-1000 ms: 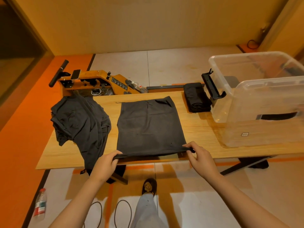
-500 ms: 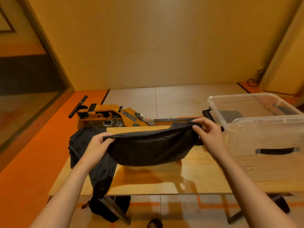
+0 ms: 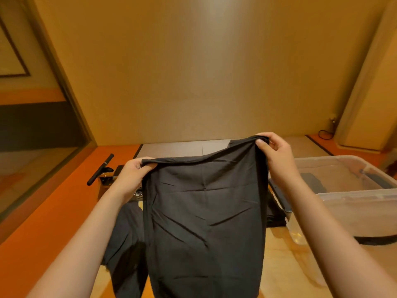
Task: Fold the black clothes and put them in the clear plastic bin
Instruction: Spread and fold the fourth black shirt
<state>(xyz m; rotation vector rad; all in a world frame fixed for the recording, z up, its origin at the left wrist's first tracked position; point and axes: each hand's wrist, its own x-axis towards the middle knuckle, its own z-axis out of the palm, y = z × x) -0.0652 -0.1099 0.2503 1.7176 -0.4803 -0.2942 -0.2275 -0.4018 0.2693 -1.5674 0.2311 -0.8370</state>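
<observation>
Change: black garment (image 3: 204, 222) lifted off the table (image 3: 285, 265), now hanging in the air before me | left hand (image 3: 133, 171) and right hand (image 3: 277, 155) each pinch a top corner | judged mid-fold; clear plastic bin (image 3: 354, 214) to my right still awaits it.

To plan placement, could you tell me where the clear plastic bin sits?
Head view, right side: the clear plastic bin stands on the wooden table, just right of the right hand.
</observation>
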